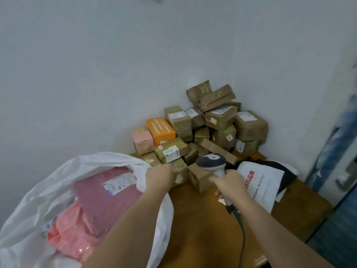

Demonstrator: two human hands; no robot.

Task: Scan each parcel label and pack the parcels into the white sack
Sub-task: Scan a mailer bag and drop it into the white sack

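Large white plastic sack (pixel 38 200) gaping open at left table edge; dusty-pink flat mailer (pixel 108 198) with white label and salmon-pink soft bag (pixel 71 235) inside. Heap of brown taped cardboard parcels (pixel 212 130), plus orange carton (pixel 160 129), piled in wall corner on wooden table (pixel 202 219).

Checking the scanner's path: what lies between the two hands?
Head view: small brown taped boxes sit between the left hand and the right hand.

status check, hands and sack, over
Right hand grips scanner. Left hand on brown parcel beside white sack. Nothing blocking.
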